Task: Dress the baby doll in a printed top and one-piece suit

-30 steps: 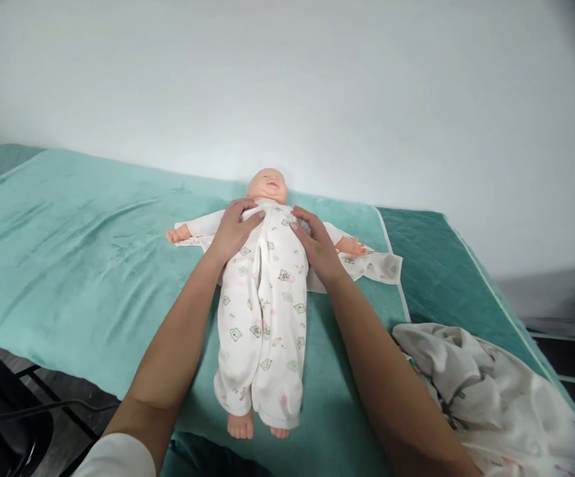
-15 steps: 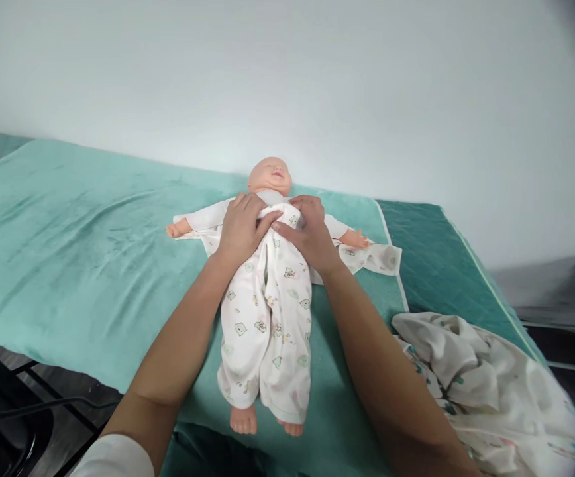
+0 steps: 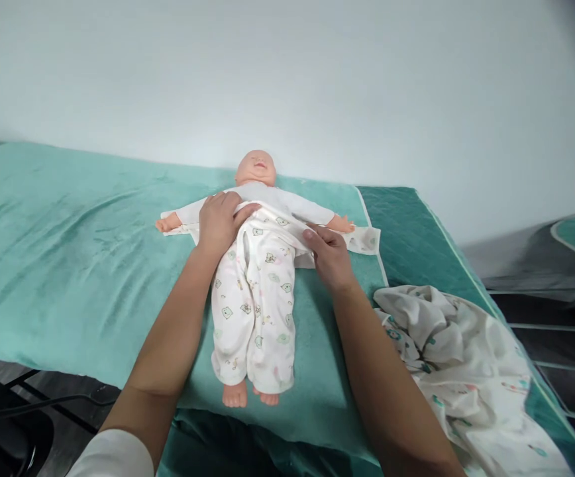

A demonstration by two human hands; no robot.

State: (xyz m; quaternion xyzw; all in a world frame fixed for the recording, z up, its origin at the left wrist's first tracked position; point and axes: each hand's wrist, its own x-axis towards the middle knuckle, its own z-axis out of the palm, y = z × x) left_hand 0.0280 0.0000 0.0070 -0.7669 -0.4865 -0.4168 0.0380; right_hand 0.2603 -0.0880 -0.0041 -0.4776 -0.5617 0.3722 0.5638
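Note:
A baby doll (image 3: 256, 169) lies on its back, arms spread, its head by the wall. It wears a plain white long-sleeved top (image 3: 300, 205) and white baby pants (image 3: 275, 311) with a small animal print; its bare feet stick out below. My left hand (image 3: 218, 224) is closed at the doll's side, with the thumb over the waistband and its fingertips hidden. My right hand (image 3: 331, 255) pinches the waistband on the other side and stretches it outward. A printed baby shirt (image 3: 365, 240) is spread under the doll, partly covered by it.
Light green blankets (image 3: 93, 278) cover the table, with a darker green cover (image 3: 411, 232) at the right. A crumpled white printed cloth (image 3: 466, 358) lies at the right front. A black chair (image 3: 6, 424) stands at the lower left; a wall (image 3: 287, 79) rises behind.
My right hand has moved outward from the doll's middle, drawing the waistband to the right. My left hand has shifted slightly to the doll's left-hand side in view. The camera view has moved a little.

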